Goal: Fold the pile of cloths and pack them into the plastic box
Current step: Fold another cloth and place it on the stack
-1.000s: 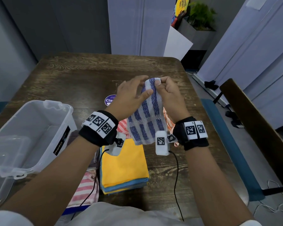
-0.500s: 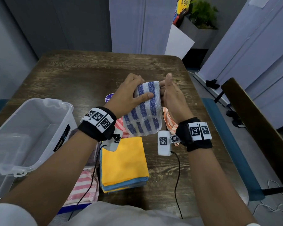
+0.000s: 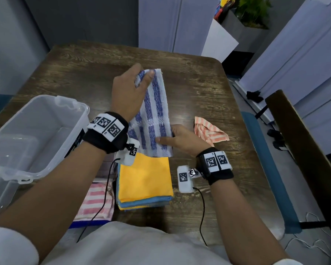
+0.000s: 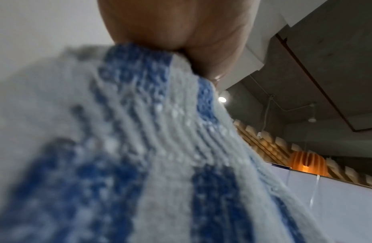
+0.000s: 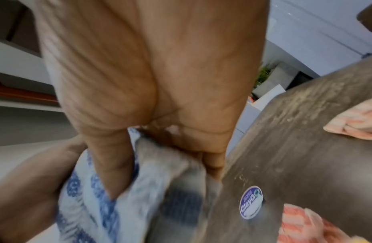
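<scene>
A stack of folded cloths point(image 3: 144, 176), yellow on top, sits near the edge of the wooden table point(image 3: 199, 88). Just past it, the right hand point(image 3: 182, 138) pinches the near end of a blue striped cloth point(image 3: 153, 115). The left hand point(image 3: 128, 88) grips its far end, held up off the table. The clear plastic box point(image 3: 46, 111) stands at the left.

A dark wooden table point(image 3: 199, 88) bears a round blue sticker point(image 5: 251, 204). A wooden chair point(image 3: 302, 150) stands by its right edge, above a blue strip point(image 3: 264, 169) on the floor. Beyond the far right corner are a leaning white board point(image 3: 220, 41) and a potted plant point(image 3: 254, 10).
</scene>
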Demonstrator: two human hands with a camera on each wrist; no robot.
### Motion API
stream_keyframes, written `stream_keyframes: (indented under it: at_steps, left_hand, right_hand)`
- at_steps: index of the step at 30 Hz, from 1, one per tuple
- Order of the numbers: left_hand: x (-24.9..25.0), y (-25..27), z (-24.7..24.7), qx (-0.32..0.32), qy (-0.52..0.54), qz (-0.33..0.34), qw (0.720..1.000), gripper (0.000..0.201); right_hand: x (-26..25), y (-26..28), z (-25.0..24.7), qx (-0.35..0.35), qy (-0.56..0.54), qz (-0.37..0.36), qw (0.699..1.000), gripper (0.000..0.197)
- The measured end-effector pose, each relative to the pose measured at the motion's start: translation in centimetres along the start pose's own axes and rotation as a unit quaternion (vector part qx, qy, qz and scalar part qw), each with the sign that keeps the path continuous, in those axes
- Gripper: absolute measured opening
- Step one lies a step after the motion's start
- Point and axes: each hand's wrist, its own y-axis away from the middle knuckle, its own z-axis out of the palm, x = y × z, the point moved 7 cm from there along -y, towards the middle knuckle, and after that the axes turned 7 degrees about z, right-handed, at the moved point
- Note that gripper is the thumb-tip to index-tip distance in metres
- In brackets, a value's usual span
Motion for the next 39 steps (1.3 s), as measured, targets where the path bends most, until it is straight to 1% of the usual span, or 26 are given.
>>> stream_keyframes:
  at_steps: [1, 2, 4, 5, 7, 10, 12, 14, 16, 19, 22, 25, 28, 31, 33, 34, 36, 39]
  left_hand:
    - [-0.5, 0.2, -0.5, 0.006, -0.016, -0.005, 1.0, 0.047]
    - [-1.2, 0.5, -1.1, 0.01, -0.034, -0.012, 0.999, 0.047]
    - [-3.0, 1.2, -2.4, 0.009, -0.077, -0.038, 0.996, 0.047]
    - [-4.0, 1.7, -3.0, 0.002, -0.094, -0.052, 0.994, 0.047]
    - [-5.5, 3.0, -4.0, -0.016, -0.123, -0.068, 0.99, 0.047]
    - [-8.0, 6.0, -5.6, -0.037, -0.17, -0.108, 0.979, 0.046]
    - [-10.0, 8.7, -6.6, -0.055, -0.19, -0.143, 0.97, 0.046]
    - [-12.0, 11.7, -7.8, -0.071, -0.199, -0.192, 0.958, 0.047]
    - [-14.0, 15.1, -9.0, -0.074, -0.212, -0.238, 0.945, 0.046]
    - [-16.2, 20.5, -10.3, -0.072, -0.21, -0.304, 0.926, 0.044]
    - [-18.1, 25.0, -11.8, -0.077, -0.215, -0.347, 0.91, 0.048]
    - [-19.8, 28.6, -13.5, -0.071, -0.215, -0.385, 0.895, 0.05]
    - [-21.8, 31.7, -15.0, -0.08, -0.234, -0.427, 0.87, 0.048]
    - [-23.0, 33.5, -15.9, -0.095, -0.243, -0.445, 0.857, 0.042]
    - [-23.6, 34.2, -16.0, -0.107, -0.243, -0.449, 0.853, 0.04]
    - [-24.0, 34.6, -16.1, -0.11, -0.239, -0.453, 0.852, 0.04]
    - [-24.8, 35.4, -16.5, -0.102, -0.229, -0.469, 0.847, 0.042]
    - [-25.8, 36.2, -17.2, -0.076, -0.22, -0.491, 0.84, 0.042]
  right_hand:
    - [0.3, -0.1, 0.5, 0.001, -0.007, 0.003, 1.0, 0.011]
    - [0.7, -0.2, 0.8, 0.003, -0.025, 0.005, 1.0, 0.013]
    - [1.2, -0.2, 1.4, 0.003, -0.092, 0.006, 0.996, 0.02]
    - [1.5, -0.1, 1.6, -0.001, -0.124, 0.001, 0.992, 0.022]
    - [1.8, -0.2, 2.0, -0.009, -0.15, -0.005, 0.989, 0.026]
    - [3.2, -1.1, 3.5, -0.012, -0.128, 0.011, 0.992, 0.032]
    - [4.3, -1.6, 5.0, -0.033, -0.12, 0.025, 0.992, 0.036]
    - [5.4, -1.8, 6.6, -0.055, -0.124, 0.048, 0.99, 0.034]
    - [6.2, -1.9, 8.4, -0.086, -0.116, 0.071, 0.987, 0.035]
    - [7.5, -2.4, 11.0, -0.117, -0.062, 0.098, 0.986, 0.033]
    - [8.3, -2.8, 13.3, -0.138, -0.02, 0.122, 0.983, 0.026]
    - [8.4, -3.4, 15.7, -0.165, 0.009, 0.126, 0.978, 0.023]
    - [8.1, -4.4, 17.8, -0.183, 0.076, 0.116, 0.973, 0.025]
    - [7.5, -5.4, 20.0, -0.184, 0.174, 0.094, 0.963, 0.024]
    - [7.2, -6.3, 21.5, -0.177, 0.27, 0.072, 0.944, 0.026]
    - [7.1, -6.6, 22.2, -0.172, 0.313, 0.067, 0.932, 0.031]
    - [7.2, -7.4, 23.4, -0.159, 0.356, 0.071, 0.918, 0.042]
    - [7.3, -8.3, 25.6, -0.158, 0.379, 0.087, 0.908, 0.045]
